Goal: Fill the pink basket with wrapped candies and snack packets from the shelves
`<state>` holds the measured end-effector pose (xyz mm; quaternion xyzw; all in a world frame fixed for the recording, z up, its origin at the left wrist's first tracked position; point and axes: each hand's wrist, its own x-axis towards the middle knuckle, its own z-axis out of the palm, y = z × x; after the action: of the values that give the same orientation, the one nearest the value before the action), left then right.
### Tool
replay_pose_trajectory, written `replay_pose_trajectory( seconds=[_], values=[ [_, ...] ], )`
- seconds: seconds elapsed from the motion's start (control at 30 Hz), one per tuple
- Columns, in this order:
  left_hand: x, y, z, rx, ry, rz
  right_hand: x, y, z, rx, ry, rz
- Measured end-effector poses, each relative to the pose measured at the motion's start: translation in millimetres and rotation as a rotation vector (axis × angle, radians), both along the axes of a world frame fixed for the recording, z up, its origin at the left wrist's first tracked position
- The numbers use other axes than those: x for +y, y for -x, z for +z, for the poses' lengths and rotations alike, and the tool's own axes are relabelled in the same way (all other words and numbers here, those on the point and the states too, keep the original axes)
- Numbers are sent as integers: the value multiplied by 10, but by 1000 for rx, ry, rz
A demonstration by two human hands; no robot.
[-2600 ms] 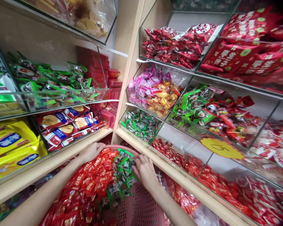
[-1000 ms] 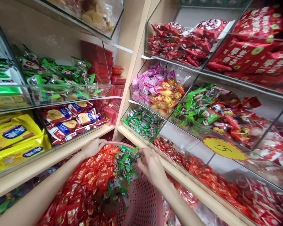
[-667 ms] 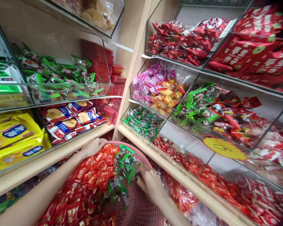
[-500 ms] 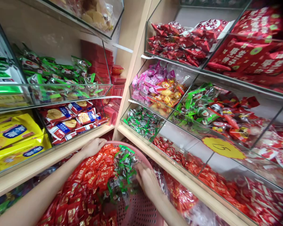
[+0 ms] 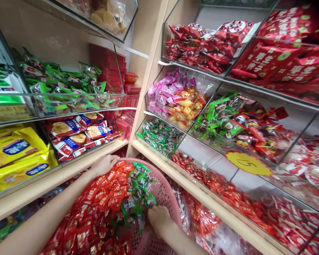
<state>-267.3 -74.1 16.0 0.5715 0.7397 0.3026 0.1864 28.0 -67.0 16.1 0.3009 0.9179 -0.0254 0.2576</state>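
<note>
The left hand (image 5: 105, 165) lay at the eleven o'clock rim of a pink basket (image 5: 166, 193), low at six o'clock, grip unclear. Red packets (image 5: 110, 191) heaped at nine, green packets (image 5: 140, 182) at one. The right hand (image 5: 158, 217), well apart, curled at three, hold hidden. Filling looked partial: right wall bare.

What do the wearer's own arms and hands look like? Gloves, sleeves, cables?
Ungloved human left hand and ungloved human right hand. Slender, bare left forearm and bare right forearm; no sleeves, watch, bracelet or cables in view. Rings: can't tell, fingers partly hidden.
</note>
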Motion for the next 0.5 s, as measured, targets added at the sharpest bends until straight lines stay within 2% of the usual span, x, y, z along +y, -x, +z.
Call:
replay_pose_trajectory(
  seconds=[0.2,0.5],
  values=[
    [-20,-11,48,32,-3,-13,-33,39,-108,5,-45,-24],
    [-91,-54,160,-12,12,22,-19,47,-34,136,-89,-48]
  ],
)
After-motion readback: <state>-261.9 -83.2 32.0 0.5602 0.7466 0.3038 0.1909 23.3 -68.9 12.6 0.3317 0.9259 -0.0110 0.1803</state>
